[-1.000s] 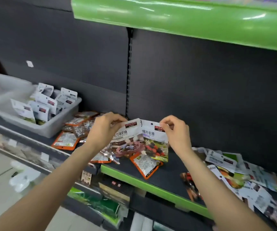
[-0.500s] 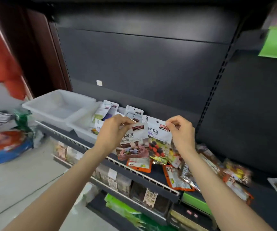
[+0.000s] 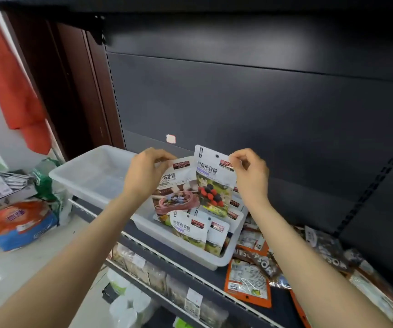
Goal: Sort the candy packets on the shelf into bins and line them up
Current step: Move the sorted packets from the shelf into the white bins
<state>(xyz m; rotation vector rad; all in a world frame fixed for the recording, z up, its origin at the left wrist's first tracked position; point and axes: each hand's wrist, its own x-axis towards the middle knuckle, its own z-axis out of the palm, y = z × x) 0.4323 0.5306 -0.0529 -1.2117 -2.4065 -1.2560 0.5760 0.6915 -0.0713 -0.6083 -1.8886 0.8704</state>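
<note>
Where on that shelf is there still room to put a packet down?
The left bin looks bare inside. The right bin already holds standing packets, under both hands' held packets. Right of it, loose packets crowd the shelf.

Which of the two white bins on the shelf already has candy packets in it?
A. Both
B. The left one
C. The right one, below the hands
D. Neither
C: the right bin holds upright berry-picture packets, while the left bin shows only bare plastic inside.
</note>
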